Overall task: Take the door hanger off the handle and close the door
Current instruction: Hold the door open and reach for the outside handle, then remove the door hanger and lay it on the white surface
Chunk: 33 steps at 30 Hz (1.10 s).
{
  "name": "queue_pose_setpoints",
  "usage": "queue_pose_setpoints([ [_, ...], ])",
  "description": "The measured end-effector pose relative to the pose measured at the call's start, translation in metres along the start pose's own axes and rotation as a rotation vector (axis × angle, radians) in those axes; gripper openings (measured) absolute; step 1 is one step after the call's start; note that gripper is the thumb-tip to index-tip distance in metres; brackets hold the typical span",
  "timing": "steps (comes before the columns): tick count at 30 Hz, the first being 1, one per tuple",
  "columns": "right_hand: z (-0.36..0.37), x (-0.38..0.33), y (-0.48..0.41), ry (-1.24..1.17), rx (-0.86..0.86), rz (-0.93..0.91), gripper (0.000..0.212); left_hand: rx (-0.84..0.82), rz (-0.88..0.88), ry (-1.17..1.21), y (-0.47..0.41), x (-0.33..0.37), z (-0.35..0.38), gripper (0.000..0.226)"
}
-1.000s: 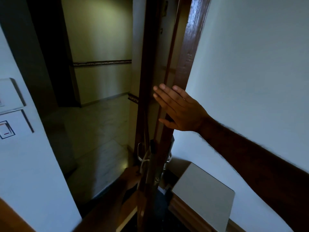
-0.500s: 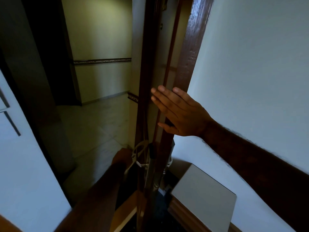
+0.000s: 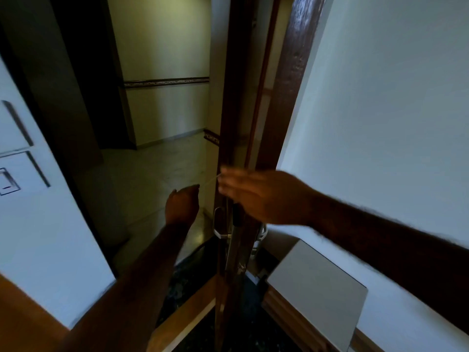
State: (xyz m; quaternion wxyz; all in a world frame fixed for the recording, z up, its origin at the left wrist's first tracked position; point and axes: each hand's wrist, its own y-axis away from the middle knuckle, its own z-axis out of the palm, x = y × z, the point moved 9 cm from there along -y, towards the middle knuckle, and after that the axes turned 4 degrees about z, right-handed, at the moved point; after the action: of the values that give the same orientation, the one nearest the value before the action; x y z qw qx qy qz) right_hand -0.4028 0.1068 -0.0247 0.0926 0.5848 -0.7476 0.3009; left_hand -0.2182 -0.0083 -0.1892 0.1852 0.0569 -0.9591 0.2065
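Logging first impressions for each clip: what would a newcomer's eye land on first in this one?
Most likely the right hand, blurred, reaching across from the right to the edge of the dark wooden door that stands open at centre. Next, the left hand, raised just left of that edge above the metal handle, with a thin pale strip at its fingertips, possibly the hanger. Behind lies a dim corridor.

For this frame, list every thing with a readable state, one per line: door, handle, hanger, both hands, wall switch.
Door: open, seen edge-on.
Handle: bare on the near side; no hanger seen on it.
Hanger: a thin pale sliver, off the handle, at the left hand's fingertips.
Left hand: raised, grip closed on the hanger, apparently.
Right hand: open, flat, blurred, at the door edge.
Wall switch: position unreadable.
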Motion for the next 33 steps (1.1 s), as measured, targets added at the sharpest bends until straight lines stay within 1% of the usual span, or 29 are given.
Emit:
queue_pose_setpoints([
  [1,0.008,-0.008,-0.001,-0.252,-0.074,0.121,0.042,0.096,0.055,0.022,0.006,0.000,-0.014,0.037],
  [2,0.019,-0.009,-0.001,-0.531,-0.154,0.352,0.044,0.189,0.112,0.041,0.014,-0.001,-0.029,0.035],
  [4,0.060,-0.007,0.017,-1.169,-0.334,0.980,0.075,0.308,0.240,0.060,0.032,0.003,-0.059,0.034],
  [5,0.072,-0.018,0.023,-1.445,-0.383,1.215,0.082,0.345,0.307,0.026,0.044,0.004,-0.073,0.036],
  [6,0.077,-0.027,0.022,-1.649,-0.367,1.340,0.079,0.378,0.372,-0.026,0.054,0.008,-0.084,0.040],
  [7,0.077,-0.029,0.016,-1.784,-0.297,1.393,0.071,0.414,0.430,-0.074,0.062,0.012,-0.095,0.041],
  [8,0.074,-0.030,0.010,-1.867,-0.202,1.413,0.064,0.452,0.483,-0.108,0.070,0.016,-0.106,0.041],
  [10,0.070,-0.029,0.005,-1.918,-0.036,1.424,0.047,0.517,0.583,-0.143,0.083,0.021,-0.124,0.039],
  [11,0.069,-0.029,0.004,-1.917,-0.001,1.428,0.040,0.527,0.611,-0.140,0.086,0.022,-0.131,0.041],
  [12,0.068,-0.031,0.003,-1.897,0.003,1.419,0.036,0.517,0.593,-0.107,0.087,0.017,-0.136,0.047],
  [13,0.065,-0.030,0.004,-1.857,-0.007,1.405,0.033,0.497,0.516,-0.013,0.086,0.008,-0.139,0.057],
  [14,0.062,-0.029,0.005,-1.808,-0.021,1.384,0.031,0.473,0.374,0.172,0.083,-0.007,-0.142,0.069],
  [15,0.058,-0.028,0.007,-1.765,-0.033,1.360,0.030,0.452,0.175,0.444,0.082,-0.027,-0.144,0.078],
  [16,0.055,-0.026,0.010,-1.728,-0.044,1.333,0.029,0.429,-0.048,0.763,0.082,-0.046,-0.140,0.081],
  [17,0.051,-0.025,0.014,-1.699,-0.056,1.302,0.029,0.409,-0.231,1.035,0.083,-0.056,-0.136,0.079],
  [18,0.046,-0.024,0.017,-1.684,-0.069,1.270,0.030,0.372,-0.363,1.263,0.082,-0.060,-0.130,0.075],
  [19,0.043,-0.023,0.020,-1.684,-0.086,1.235,0.030,0.320,-0.433,1.390,0.079,-0.061,-0.128,0.072],
  [20,0.039,-0.021,0.024,-1.693,-0.097,1.195,0.031,0.279,-0.433,1.430,0.075,-0.057,-0.132,0.065],
  [23,0.028,-0.010,0.037,-1.706,-0.108,1.068,0.032,0.311,-0.350,1.382,0.069,-0.042,-0.156,0.020],
  [24,0.025,-0.004,0.043,-1.699,-0.106,1.033,0.031,0.307,-0.329,1.395,0.069,-0.034,-0.164,0.015],
  [25,0.022,0.004,0.052,-1.693,-0.096,1.010,0.031,0.274,-0.315,1.399,0.066,-0.020,-0.168,0.017],
  [27,0.018,0.017,0.069,-1.699,-0.074,0.973,0.030,0.184,-0.311,1.372,0.062,0.004,-0.177,0.027],
  [28,0.017,0.024,0.078,-1.705,-0.060,0.961,0.029,0.159,-0.292,1.367,0.060,0.015,-0.181,0.025],
  [30,0.015,0.037,0.095,-1.714,-0.032,0.949,0.027,0.206,-0.218,1.332,0.061,0.032,-0.199,0.015],
  [33,0.015,0.065,0.133,-1.706,0.020,0.981,0.028,0.300,0.011,1.257,0.068,0.076,-0.230,0.013],
])
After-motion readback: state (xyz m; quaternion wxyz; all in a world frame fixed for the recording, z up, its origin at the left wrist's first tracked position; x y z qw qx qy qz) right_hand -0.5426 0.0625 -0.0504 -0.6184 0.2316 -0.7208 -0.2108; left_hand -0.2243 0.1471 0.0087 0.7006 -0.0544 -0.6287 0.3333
